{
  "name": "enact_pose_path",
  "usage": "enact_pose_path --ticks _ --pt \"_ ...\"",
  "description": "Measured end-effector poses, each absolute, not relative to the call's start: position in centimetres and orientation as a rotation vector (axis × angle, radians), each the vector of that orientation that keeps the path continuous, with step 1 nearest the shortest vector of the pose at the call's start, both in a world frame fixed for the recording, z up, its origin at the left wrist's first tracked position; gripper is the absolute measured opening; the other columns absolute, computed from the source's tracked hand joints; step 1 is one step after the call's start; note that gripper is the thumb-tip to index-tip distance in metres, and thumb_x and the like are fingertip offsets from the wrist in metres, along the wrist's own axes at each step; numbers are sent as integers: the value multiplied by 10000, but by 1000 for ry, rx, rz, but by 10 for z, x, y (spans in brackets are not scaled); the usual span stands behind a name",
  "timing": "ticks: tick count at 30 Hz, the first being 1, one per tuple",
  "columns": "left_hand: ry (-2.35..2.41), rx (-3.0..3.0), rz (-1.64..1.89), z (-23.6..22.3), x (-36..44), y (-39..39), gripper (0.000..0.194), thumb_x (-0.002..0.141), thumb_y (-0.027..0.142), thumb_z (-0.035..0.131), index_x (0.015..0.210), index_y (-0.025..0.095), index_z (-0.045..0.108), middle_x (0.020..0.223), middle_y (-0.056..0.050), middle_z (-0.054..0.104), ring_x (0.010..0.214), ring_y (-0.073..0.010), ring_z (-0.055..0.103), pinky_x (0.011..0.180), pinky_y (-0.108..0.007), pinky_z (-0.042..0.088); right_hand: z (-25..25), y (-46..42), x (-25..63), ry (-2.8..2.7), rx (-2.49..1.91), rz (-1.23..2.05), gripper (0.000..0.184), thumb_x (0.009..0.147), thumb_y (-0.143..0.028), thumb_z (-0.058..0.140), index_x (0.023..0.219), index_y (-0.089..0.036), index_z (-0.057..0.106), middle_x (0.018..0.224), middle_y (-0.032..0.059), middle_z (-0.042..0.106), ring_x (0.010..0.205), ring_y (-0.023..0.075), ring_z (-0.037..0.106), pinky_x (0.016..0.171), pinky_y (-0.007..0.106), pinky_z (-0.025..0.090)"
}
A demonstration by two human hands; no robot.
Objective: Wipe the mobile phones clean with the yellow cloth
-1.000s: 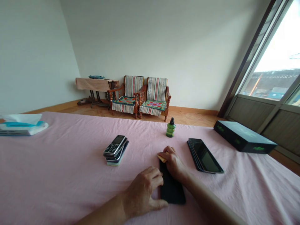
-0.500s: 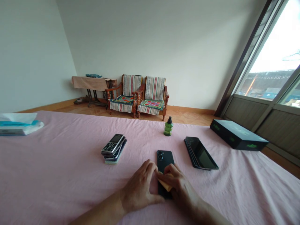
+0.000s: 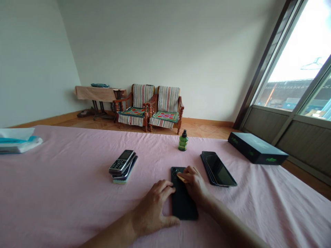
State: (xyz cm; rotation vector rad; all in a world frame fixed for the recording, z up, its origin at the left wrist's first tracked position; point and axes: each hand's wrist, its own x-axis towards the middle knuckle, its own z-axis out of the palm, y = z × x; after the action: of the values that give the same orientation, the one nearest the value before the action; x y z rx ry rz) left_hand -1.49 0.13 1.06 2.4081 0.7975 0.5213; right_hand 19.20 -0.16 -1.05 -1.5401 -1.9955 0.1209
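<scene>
A dark smartphone (image 3: 184, 206) lies back up on the pink cloth, its camera lenses at the far left corner. My left hand (image 3: 155, 208) steadies it from the left, fingertips against the long edge and thumb by the lower left corner. Pressed onto its upper part is a small folded yellowish cloth (image 3: 182, 177), pinched in my right hand (image 3: 195, 186). That hand covers the phone's right edge and part of the cloth.
Left of my hands stands a stack of keypad phones (image 3: 122, 167). Dark smartphones (image 3: 218, 168) are piled on the right. Farther back are a green spray bottle (image 3: 183, 141), a black box (image 3: 258, 148) and a tissue pack (image 3: 22, 146). Two armchairs (image 3: 165, 106) stand beyond the pink-covered surface (image 3: 64, 193).
My right hand slid the cloth down the phone toward me, then back up near the lenses. My left hand stays at the phone's left side. The view has shifted slightly right.
</scene>
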Motion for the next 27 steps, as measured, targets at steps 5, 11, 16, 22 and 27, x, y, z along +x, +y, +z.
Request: enact_pose_path --ticks 5,11,16,22,27 --pt "828 2408 493 13 -14 2 732 555 373 863 1206 196 579 1278 -120 518 1183 -323 477 1032 -483 380 -17 41 190 -1969 -1560 77 354 795 1 487 926 -218 732 863 51 547 817 180 473 741 294 379" --pt "868 2425 465 15 -13 1 716 571 338 851 1212 168 582 1292 -127 509 1198 -317 467 1055 -462 371 -19 24 181 -1938 -1566 27 294 824 -30 472 848 -202 709 866 54 529 825 183 463 724 285 386" --pt "883 2425 444 16 -13 0 699 576 301 840 1213 176 581 1308 -127 501 1214 -323 459 1064 -468 364 -21 13 177 -1922 -1576 22 273 769 18 490 744 -192 663 841 44 514 822 178 471 706 269 387" --pt "885 2445 431 17 -12 -1 693 595 304 827 1223 163 570 1290 -131 507 1200 -317 467 1060 -460 368 -22 43 176 -1903 -1573 43 307 803 8 473 807 -195 704 866 56 515 835 183 463 716 273 378" --pt "858 2454 452 14 -13 1 699 584 307 835 1214 158 571 1263 -121 510 1174 -305 480 1046 -435 382 -18 48 175 -1939 -1502 87 331 824 -2 473 859 -217 723 873 51 521 854 178 462 741 271 379"
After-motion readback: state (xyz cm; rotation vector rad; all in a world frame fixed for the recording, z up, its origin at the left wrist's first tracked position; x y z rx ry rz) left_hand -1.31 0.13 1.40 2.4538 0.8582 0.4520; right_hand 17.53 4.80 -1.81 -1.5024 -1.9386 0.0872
